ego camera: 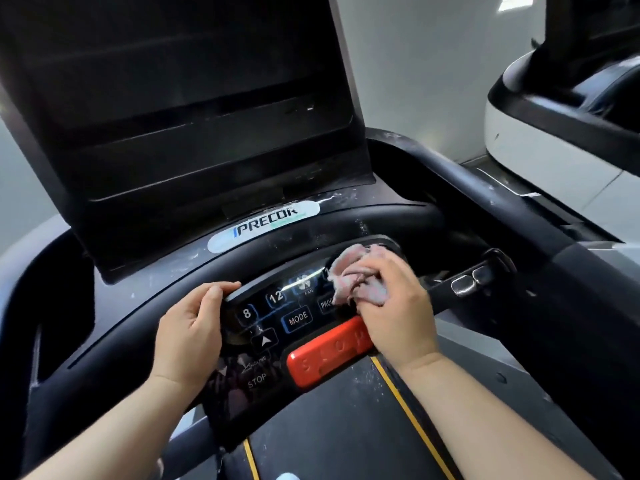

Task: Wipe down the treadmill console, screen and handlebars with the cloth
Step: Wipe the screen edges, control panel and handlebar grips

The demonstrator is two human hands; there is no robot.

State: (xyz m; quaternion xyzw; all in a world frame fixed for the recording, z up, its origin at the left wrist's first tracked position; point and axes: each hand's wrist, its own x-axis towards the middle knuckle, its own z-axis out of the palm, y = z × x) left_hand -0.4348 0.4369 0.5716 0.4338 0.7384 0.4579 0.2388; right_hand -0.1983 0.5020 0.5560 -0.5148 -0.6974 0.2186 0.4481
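The right hand (398, 306) holds a crumpled, pale pink fabric cloth (356, 275) bunched under its curled fingers and presses it on the upper right corner of the glossy black control panel (277, 317) of the treadmill console, just above the right end of the long red plastic stop bar (329, 351). The left hand (194, 327) grips the left edge of the same panel, with the fingers curled over its top rim, I think to steady it. The cloth is soft, light and limp and it takes the shape of the hand, so I judge it is best held as a wad in the palm, with the fingers behind it to press it flat on the surface. The panel is smooth and shiny, so the cloth will probably slide easily, but the touch keys and the stop bar may react to hard pressing. The large dark rectangular screen (180, 98) stands above, and the curved black handlebar (398, 216) behind the panel shows white specks, so it seems not yet wiped
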